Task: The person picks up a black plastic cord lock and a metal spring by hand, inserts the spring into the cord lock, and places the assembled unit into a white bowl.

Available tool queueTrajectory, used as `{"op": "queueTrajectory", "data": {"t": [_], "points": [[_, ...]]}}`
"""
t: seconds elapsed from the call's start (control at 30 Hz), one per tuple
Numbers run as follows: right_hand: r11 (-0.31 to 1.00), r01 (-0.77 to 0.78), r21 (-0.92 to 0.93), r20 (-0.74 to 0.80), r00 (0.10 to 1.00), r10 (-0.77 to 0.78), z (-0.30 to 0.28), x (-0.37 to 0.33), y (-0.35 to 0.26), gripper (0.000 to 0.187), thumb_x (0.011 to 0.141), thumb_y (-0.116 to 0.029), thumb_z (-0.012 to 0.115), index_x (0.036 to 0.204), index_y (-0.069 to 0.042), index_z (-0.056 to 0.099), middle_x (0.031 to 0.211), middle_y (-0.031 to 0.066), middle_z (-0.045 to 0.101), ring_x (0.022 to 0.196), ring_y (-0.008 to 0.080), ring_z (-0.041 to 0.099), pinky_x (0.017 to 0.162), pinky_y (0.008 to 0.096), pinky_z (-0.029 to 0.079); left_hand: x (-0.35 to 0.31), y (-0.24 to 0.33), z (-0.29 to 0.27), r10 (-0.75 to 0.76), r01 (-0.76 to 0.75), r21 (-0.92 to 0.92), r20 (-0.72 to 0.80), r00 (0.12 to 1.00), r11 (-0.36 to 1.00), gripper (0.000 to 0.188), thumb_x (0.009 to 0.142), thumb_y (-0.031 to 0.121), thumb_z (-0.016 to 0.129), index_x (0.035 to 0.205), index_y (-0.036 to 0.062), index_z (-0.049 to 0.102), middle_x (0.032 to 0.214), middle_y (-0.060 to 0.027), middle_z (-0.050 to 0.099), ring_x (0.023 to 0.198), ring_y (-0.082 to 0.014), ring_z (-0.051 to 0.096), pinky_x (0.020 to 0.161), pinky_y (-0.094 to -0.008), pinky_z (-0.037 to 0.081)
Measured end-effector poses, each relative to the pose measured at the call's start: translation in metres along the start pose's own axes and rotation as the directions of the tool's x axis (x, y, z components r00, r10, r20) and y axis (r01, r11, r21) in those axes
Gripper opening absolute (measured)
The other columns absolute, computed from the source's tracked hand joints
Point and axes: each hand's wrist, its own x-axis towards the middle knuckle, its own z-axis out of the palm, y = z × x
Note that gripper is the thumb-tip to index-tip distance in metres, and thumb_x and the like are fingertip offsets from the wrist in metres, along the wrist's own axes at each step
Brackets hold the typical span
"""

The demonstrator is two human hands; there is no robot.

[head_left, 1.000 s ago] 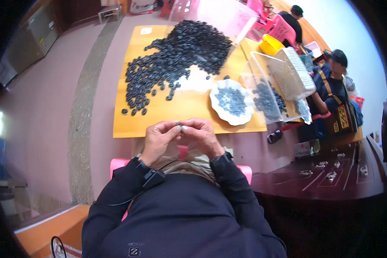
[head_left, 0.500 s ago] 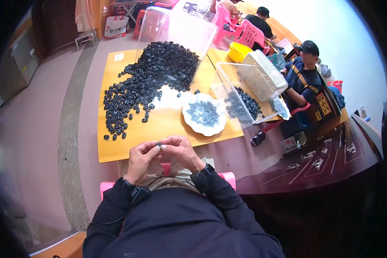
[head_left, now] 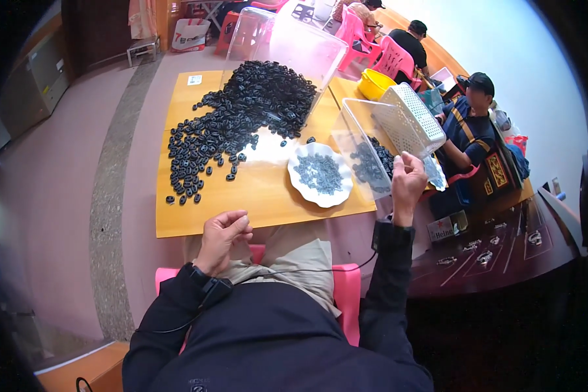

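My left hand (head_left: 222, 240) is above my lap at the table's near edge, thumb and fingers drawn together; anything between them is too small to make out. Over the near side of a clear plastic bin (head_left: 354, 112) hovers my right hand (head_left: 408, 181), its fingertips bunched and their contents hidden. Black oval two-holed pieces (head_left: 380, 154) lie in that bin. A white scalloped plate (head_left: 300, 190) holds many small clear pieces (head_left: 318, 172). Left of it spreads a big heap of the same black two-holed pieces (head_left: 258, 98), spilling from a large tipped clear box (head_left: 330, 55).
A white perforated basket (head_left: 415, 121) leans by the bin, with a yellow basin (head_left: 374, 85) behind. Across on the right sits a co-worker (head_left: 467, 127); others sit farther back on pink chairs (head_left: 395, 60). A dark carved wooden surface (head_left: 464, 258) lies to my right.
My hands have parted: the right one moved right and forward to the bin, while the left stayed near my lap. The black piece they pinched together is no longer visible. The view has shifted slightly.
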Motion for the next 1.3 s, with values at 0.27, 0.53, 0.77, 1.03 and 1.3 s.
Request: {"op": "queueTrajectory", "data": {"t": [0.27, 0.53, 0.77, 1.03, 1.3], "points": [[0.929, -0.040, 0.369, 0.579, 0.791, -0.196, 0.076, -0.075, -0.024, 0.012, 0.083, -0.007, 0.068, 0.092, 0.002, 0.069, 0.070, 0.0033, 0.065, 0.062, 0.0065, 0.057, 0.054, 0.0225, 0.045, 0.000, -0.001, -0.005, -0.017, 0.016, -0.048, -0.018, 1.000, 0.999, 0.021, 0.090, 0.011, 0.064, 0.108, -0.0005, 0.061, 0.085, -0.0052, 0.064, 0.073, -0.0114, 0.062, 0.068, -0.0240, 0.054], [0.897, 0.360, 0.257, 0.626, 0.645, -0.438, 0.125, -0.055, -0.056, 0.014, 0.078, -0.016, 0.066, 0.081, -0.004, 0.070, 0.077, 0.0166, 0.066, 0.072, 0.0328, 0.064, 0.066, 0.0389, 0.050, -0.003, 0.001, -0.005, -0.023, 0.021, -0.056, -0.038, 0.999, 0.998, 0.020, 0.090, 0.011, 0.065, 0.106, -0.0004, 0.062, 0.084, -0.0038, 0.064, 0.073, -0.0105, 0.063, 0.067, -0.0236, 0.055], [0.895, 0.433, 0.107, 0.791, 0.508, -0.341, 0.136, -0.033, -0.051, 0.016, 0.075, -0.018, 0.066, 0.084, -0.005, 0.071, 0.079, 0.0168, 0.067, 0.080, 0.0343, 0.065, 0.073, 0.0414, 0.050, -0.001, 0.002, -0.009, -0.011, 0.009, -0.054, -0.036, 0.999, 0.998, 0.020, 0.089, 0.010, 0.064, 0.107, -0.0009, 0.062, 0.085, -0.0038, 0.064, 0.074, -0.0104, 0.063, 0.067, -0.0236, 0.055], [0.895, 0.442, 0.056, 0.813, 0.501, -0.298, 0.125, -0.060, -0.053, 0.017, 0.078, -0.017, 0.062, 0.085, -0.005, 0.071, 0.083, 0.0165, 0.067, 0.082, 0.0347, 0.064, 0.075, 0.0429, 0.050, -0.001, 0.003, -0.007, -0.019, 0.018, -0.028, -0.038, 0.999, 0.999, 0.019, 0.089, 0.008, 0.064, 0.107, -0.0005, 0.062, 0.084, -0.0047, 0.065, 0.074, -0.0106, 0.063, 0.068, -0.0238, 0.055], [0.874, 0.421, 0.245, 0.813, 0.401, -0.421, 0.166, -0.112, -0.102, 0.024, 0.082, -0.018, 0.059, 0.100, -0.005, 0.067, 0.096, 0.0164, 0.064, 0.090, 0.0345, 0.063, 0.078, 0.0428, 0.050, -0.001, -0.002, -0.009, 0.002, -0.006, -0.079, -0.045, 0.999, 0.997, 0.019, 0.089, 0.008, 0.064, 0.107, -0.0015, 0.062, 0.084, -0.0053, 0.065, 0.073, -0.0106, 0.063, 0.067, -0.0228, 0.054]]}}
